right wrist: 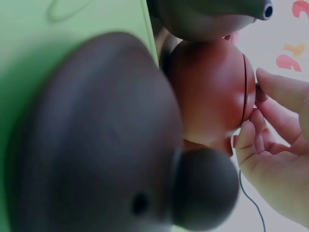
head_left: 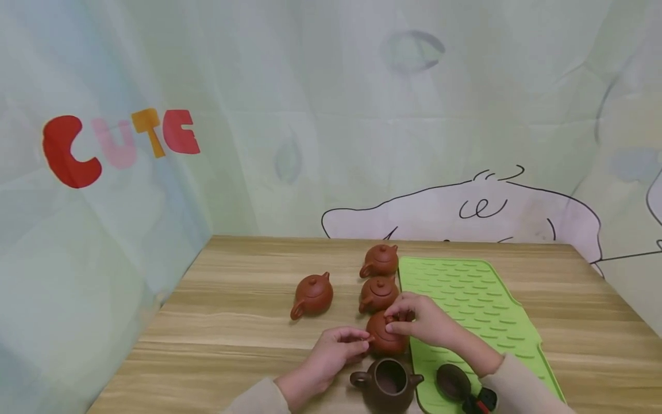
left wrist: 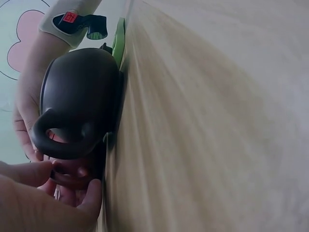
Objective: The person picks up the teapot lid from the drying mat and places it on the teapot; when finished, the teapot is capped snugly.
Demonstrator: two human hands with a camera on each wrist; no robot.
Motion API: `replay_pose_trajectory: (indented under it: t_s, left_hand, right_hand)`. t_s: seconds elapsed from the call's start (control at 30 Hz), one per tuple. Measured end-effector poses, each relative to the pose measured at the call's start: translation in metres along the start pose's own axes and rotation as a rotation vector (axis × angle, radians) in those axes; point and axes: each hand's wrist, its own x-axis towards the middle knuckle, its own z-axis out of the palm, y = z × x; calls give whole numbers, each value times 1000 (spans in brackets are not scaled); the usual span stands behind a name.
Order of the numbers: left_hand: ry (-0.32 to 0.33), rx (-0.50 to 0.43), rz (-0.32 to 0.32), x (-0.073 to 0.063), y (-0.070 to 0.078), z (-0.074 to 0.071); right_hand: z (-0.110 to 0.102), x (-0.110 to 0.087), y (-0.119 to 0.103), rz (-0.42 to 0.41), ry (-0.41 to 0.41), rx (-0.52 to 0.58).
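A reddish-brown teapot [head_left: 385, 340] with its lid seated stands between my hands in the head view. My left hand [head_left: 331, 353] pinches its handle [left wrist: 72, 181] between thumb and fingers. At the top, my right hand [head_left: 426, 322] holds the lid's knob [right wrist: 261, 93] between thumb and fingertips. Right in front of this pot stands a dark brown teapot [head_left: 388, 394], lidless, its round mouth facing up. Its dark lid [head_left: 453, 382] lies on the green mat [head_left: 455, 293], below my right forearm. In the right wrist view that lid fills much of the foreground.
Two more lidded red teapots, a middle one [head_left: 379, 293] and a far one [head_left: 381, 260], line up behind along the mat's left edge. Another red teapot [head_left: 313, 295] stands apart to the left on the wooden table [head_left: 217, 322]. A printed curtain [head_left: 289, 115] hangs behind.
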Motion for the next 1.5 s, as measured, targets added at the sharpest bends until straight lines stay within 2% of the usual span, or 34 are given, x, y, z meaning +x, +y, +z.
replay_pose_trajectory:
  t_s: [0.13, 0.27, 0.47, 0.63, 0.87, 1.1, 1.3, 1.5]
  left_hand:
    - [-3, 14, 6, 1, 0, -1]
    - [-19, 71, 8, -2, 4, -4]
    - [-46, 184, 32, -6, 12, -12]
    - [-63, 232, 59, -10, 14, -19]
    - [-110, 210, 49, -23, 15, -24]
    - [-178, 192, 32, -31, 12, -25]
    - [-193, 142, -8, -34, 9, -22]
    - [-236, 145, 3, -32, 6, -20]
  right_hand:
    - [-4, -2, 0, -15, 12, -11]
    - [-9, -11, -1, -16, 30, -22]
    - [-21, -32, -2, -25, 66, 9]
    - [-28, -52, 3, -60, 110, 27]
    - [-34, -80, 15, -86, 155, -19]
    - [-33, -103, 25, -92, 141, -12]
    - [-25, -113, 33, -120, 136, 8]
    - [-20, -117, 40, -152, 120, 40]
